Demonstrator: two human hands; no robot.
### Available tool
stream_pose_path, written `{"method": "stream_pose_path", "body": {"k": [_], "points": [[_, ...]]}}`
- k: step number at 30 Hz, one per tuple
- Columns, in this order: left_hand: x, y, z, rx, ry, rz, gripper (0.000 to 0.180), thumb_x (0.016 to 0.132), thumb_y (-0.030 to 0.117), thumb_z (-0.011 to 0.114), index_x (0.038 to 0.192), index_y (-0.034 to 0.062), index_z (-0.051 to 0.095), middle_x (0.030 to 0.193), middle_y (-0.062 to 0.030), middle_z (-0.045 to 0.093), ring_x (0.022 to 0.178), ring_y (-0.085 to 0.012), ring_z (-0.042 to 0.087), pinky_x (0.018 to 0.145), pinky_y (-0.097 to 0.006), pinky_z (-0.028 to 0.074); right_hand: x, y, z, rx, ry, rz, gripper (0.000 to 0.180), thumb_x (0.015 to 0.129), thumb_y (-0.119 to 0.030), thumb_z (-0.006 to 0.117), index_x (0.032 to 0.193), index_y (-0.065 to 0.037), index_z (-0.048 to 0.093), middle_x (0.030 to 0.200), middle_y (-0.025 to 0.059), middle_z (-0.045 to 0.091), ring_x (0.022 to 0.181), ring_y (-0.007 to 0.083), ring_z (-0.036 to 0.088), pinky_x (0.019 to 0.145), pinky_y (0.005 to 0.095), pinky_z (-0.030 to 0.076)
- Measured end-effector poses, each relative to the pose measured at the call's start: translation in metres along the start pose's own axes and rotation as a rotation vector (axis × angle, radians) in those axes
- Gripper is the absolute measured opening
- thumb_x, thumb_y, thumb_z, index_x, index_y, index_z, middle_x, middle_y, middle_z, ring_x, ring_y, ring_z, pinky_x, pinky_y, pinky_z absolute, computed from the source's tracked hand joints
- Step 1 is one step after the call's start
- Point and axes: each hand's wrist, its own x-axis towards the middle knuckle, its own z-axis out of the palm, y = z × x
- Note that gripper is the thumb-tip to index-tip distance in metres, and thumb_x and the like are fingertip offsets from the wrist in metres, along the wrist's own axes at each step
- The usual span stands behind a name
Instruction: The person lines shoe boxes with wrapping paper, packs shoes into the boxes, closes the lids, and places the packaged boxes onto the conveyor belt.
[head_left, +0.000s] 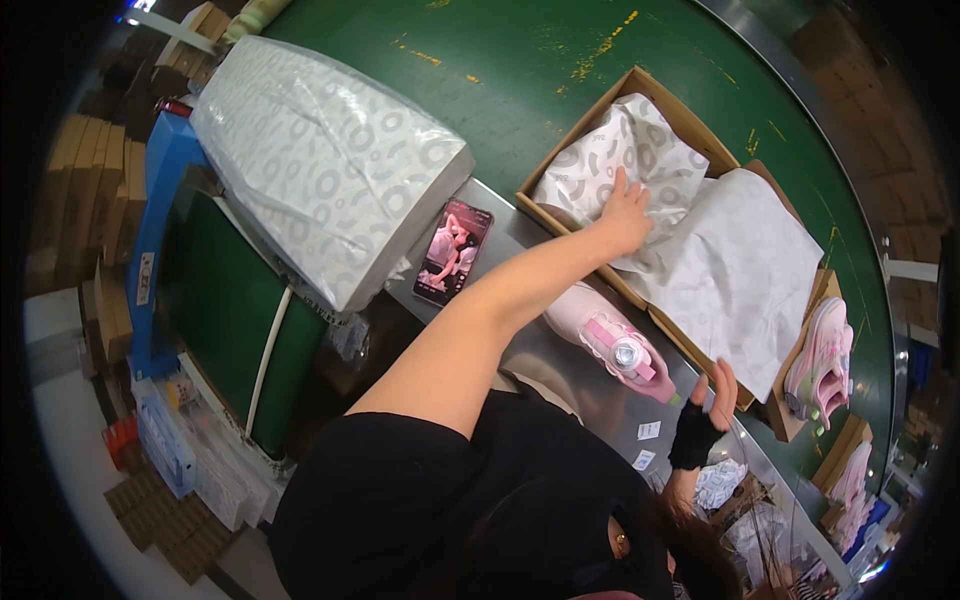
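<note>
My left hand [626, 212] reaches across and lies with fingers stretched out on patterned white tissue paper [640, 140] inside an open cardboard box [690, 115]. A wide sheet of the paper [745, 270] spreads over the box's right side and hangs past its near edge. Just below that hanging edge is my right hand [706, 415], in a black fingerless glove, fingers apart and apparently holding nothing. Between my hands, a pink sneaker [610, 340] rests on the metal table [580, 400], partly hidden by my left forearm.
A tall stack of patterned paper in clear plastic [330, 160] stands left of a phone [455, 252] showing a picture. On the green belt [520, 60], another pair of pink sneakers [825, 360] sits farther right. Small white labels [648, 430] and crumpled paper [720, 483] lie near my right arm.
</note>
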Motion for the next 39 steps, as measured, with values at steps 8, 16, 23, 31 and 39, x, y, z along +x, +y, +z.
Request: {"method": "stream_pose_path", "body": {"k": [8,16,23,31,39], "points": [[-0.122,0.02,-0.03,-1.028,0.16,0.066,0.055,0.066,0.036,0.07,0.104,0.0015,0.051,0.111,-0.0166,0.047,0.097,-0.0334,0.048,0.085,-0.037,0.038,-0.025,0.01,-0.019,0.023,0.036,0.144,0.028,0.081,-0.005,0.055,0.108,0.0,0.052,0.11,0.0158,0.053,0.103,0.0275,0.051,0.087,0.0343,0.039],[-0.141,0.059,0.029,-0.604,0.359,0.143,0.079,0.052,0.037,0.076,0.114,0.0025,0.044,0.109,-0.0158,0.047,0.107,-0.0311,0.044,0.088,-0.056,0.027,0.071,-0.024,0.026,-0.206,-0.109,-0.267,0.045,0.073,-0.022,0.064,0.114,-0.011,0.051,0.121,0.0175,0.046,0.102,0.0336,0.048,0.087,0.0447,0.034],[-0.179,0.029,-0.014,-1.597,0.279,0.024,0.059,0.056,0.019,0.079,0.106,0.0072,0.051,0.099,-0.0068,0.058,0.09,-0.0156,0.055,0.08,-0.032,0.043,0.054,0.047,0.043,-0.148,-0.577,0.117,0.048,0.078,-0.04,0.055,0.115,-0.01,0.049,0.118,0.0204,0.048,0.108,0.0334,0.046,0.089,0.044,0.035],[-0.199,-0.023,-0.065,-1.451,0.554,-0.099,0.049,0.053,0.013,0.08,0.096,0.0037,0.059,0.095,-0.0037,0.06,0.087,-0.0115,0.055,0.077,-0.027,0.045,0.033,0.024,0.028,-0.163,-0.472,0.084,0.042,0.079,-0.036,0.056,0.109,-0.008,0.052,0.113,0.0194,0.052,0.099,0.0321,0.053,0.081,0.042,0.039],[-0.102,-0.044,-0.064,-1.92,0.686,-0.159,0.043,0.076,0.023,0.065,0.108,-0.0011,0.05,0.097,-0.0071,0.057,0.086,-0.014,0.055,0.077,-0.027,0.044,0.031,0.004,0.024,-0.026,-0.018,-0.19,0.039,0.066,-0.015,0.067,0.102,-0.003,0.054,0.097,0.0142,0.057,0.084,0.0315,0.053,0.075,0.0401,0.041]]}}
